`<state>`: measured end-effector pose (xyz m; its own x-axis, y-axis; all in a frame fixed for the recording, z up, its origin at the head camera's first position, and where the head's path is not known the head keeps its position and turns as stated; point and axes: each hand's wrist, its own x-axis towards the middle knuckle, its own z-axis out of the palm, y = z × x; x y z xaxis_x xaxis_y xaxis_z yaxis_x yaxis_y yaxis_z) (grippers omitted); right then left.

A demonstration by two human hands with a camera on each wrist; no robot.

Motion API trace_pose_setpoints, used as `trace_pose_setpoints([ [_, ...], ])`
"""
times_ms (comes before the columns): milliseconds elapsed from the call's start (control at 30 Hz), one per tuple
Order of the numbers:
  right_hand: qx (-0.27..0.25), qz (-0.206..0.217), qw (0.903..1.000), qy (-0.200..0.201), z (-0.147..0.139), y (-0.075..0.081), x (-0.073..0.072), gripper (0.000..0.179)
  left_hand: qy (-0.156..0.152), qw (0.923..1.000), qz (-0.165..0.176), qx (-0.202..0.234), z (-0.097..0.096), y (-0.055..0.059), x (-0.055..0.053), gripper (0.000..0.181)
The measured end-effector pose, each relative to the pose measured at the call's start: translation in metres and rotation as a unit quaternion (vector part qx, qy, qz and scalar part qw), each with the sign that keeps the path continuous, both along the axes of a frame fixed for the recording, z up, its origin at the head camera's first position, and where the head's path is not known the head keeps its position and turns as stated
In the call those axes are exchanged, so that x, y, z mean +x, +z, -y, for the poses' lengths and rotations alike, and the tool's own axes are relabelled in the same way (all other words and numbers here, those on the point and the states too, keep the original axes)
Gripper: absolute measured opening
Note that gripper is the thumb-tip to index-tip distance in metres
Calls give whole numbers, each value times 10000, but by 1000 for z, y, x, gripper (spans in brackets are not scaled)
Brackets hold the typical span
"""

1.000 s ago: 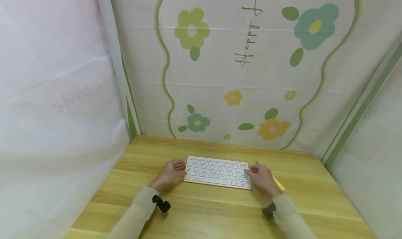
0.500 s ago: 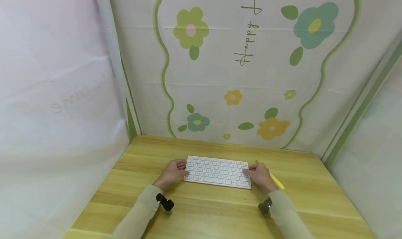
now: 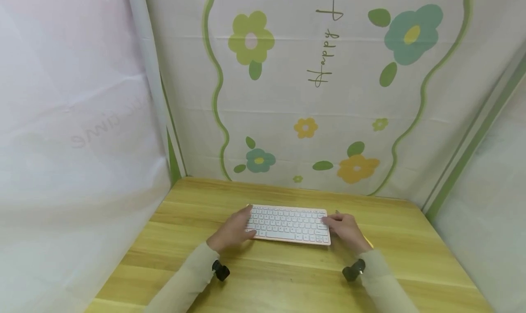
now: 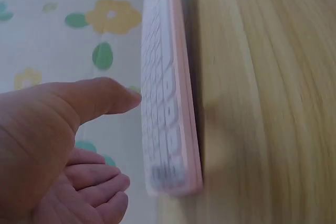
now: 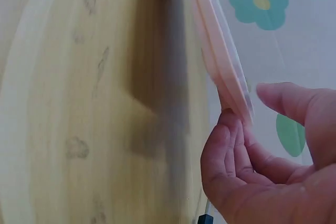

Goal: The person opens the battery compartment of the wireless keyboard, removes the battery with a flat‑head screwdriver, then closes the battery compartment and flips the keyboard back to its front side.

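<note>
A white keyboard point(image 3: 289, 225) with a pale pink edge lies across the middle of the wooden table. My right hand point(image 3: 345, 229) holds its right end, which is lifted: in the right wrist view the fingers point(image 5: 226, 150) curl beneath the pink underside, with the thumb on the key side. Over the keyboard's left end is my left hand point(image 3: 232, 230), hiding some keys in the head view. In the left wrist view its thumb point(image 4: 107, 97) points at the keys, while its fingers point(image 4: 97, 190) lie loosely bent beyond the end, apart from the keyboard.
Partly hidden behind my right hand is a slim tool with a yellow handle point(image 3: 370, 242); its thin dark end shows past the fingers. The wooden table point(image 3: 283, 276) meets a white flowered curtain point(image 3: 279, 103) at the back. Similar curtains hang at both sides.
My left hand has moved right, over the keyboard's left end. The keyboard has shifted slightly right and its right end has risen, held by my right hand. More of the yellow handle is covered.
</note>
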<state>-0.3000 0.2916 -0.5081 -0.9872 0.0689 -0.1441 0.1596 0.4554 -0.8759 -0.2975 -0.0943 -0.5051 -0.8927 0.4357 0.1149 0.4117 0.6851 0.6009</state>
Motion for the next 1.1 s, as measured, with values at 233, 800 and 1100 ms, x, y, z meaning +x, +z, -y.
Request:
trace_pose_setpoints([
  [233, -608, 82, 9981, -45, -5, 8, 10, 47, -1060, 9826, -1078, -1080, -53, 10, 16, 97],
  [800, -876, -73, 9958, -242, 9, 12, 20, 38, -1031, 9306, -2475, -2491, -123, -17, 11, 98],
  [1100, -909, -61, 9953, -314, 10, 19, 23, 37, -933, 9180, -2893, -2547, -127, -22, 10, 89],
])
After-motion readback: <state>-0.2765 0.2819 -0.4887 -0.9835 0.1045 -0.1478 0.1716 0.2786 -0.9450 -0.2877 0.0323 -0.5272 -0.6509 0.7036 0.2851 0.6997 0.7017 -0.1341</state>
